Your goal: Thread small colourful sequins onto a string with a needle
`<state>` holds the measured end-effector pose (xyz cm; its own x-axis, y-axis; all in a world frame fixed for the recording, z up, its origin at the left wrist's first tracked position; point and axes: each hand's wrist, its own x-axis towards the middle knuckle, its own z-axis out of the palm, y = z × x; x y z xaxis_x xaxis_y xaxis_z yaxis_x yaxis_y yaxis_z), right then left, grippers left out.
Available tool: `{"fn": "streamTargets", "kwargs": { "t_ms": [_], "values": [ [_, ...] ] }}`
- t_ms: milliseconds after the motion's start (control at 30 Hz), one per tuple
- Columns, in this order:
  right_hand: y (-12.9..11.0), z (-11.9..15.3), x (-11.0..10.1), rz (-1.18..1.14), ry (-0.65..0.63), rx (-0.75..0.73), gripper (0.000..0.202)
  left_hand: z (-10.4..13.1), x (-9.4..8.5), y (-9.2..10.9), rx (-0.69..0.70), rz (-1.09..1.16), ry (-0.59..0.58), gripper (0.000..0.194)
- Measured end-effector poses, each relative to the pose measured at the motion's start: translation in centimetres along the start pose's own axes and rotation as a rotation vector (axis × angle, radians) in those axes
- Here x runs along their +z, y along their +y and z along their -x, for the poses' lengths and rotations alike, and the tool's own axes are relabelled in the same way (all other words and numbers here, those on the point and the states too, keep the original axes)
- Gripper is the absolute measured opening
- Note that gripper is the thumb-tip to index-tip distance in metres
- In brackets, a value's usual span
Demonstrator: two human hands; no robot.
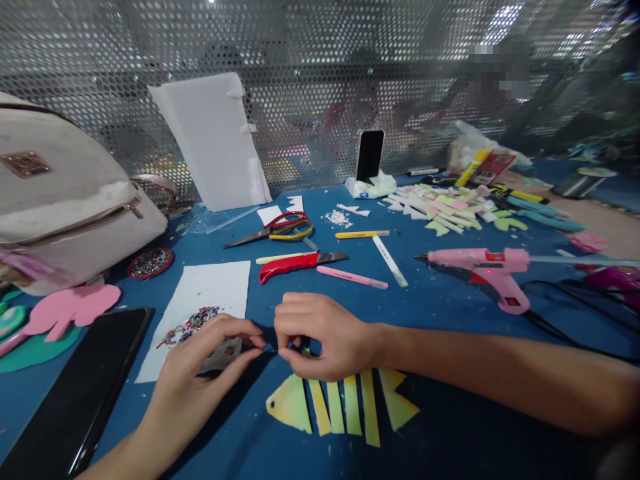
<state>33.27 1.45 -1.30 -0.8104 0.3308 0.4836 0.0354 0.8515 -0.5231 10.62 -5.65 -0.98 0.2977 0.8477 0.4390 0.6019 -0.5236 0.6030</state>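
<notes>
1. Left hand (187,370), centre-left of frame: thumb and index pinched on tiny bluish piece (270,348); probably light, slippery, easily dropped; best held by edge.
2. Right hand (330,333), centre: fingers curled in; can't tell what's gripped.
3. Cut fish pieces (291,404), bottom centre: look light, soft, bendy; lift by long edges.
4. Red-rimmed dish (171,261), left of frame: glittery bits (149,262) inside.

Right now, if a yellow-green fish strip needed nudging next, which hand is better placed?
Probably the right hand: it is close by the upper ends of the fish strips. The left hand is farther off, nearer the beads. Whether either is free, I cannot tell.
</notes>
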Motion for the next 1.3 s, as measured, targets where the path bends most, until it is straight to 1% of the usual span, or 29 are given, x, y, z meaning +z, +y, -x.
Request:
{"fn": "streamTargets", "kwargs": {
  "t_ms": [167,433,667,1067,1300],
  "values": [
    [-0.08,-0.06,-0.14,0.023,-0.026,0.006,0.017,0.08,-0.01,0.0,-0.009,0.0,-0.008,0.01],
    [-0.07,-0.06,-0.11,0.01,0.014,-0.002,0.017,-0.1,-0.06,0.31,-0.003,0.001,0.002,0.008],
    [-0.1,-0.07,-0.25,0.035,-0.033,0.018,0.016,-0.04,-0.05,0.09,-0.017,-0.004,-0.005,0.008],
    [0.05,0.03,0.04,0.014,-0.008,0.022,0.017,0.08,-0.11,0.25,0.005,0.004,-0.012,0.01],
    [-0.13,-0.08,-0.17,0.023,-0.007,0.017,0.017,0.01,-0.05,0.14,0.015,-0.007,-0.004,0.011]
  ]
}}
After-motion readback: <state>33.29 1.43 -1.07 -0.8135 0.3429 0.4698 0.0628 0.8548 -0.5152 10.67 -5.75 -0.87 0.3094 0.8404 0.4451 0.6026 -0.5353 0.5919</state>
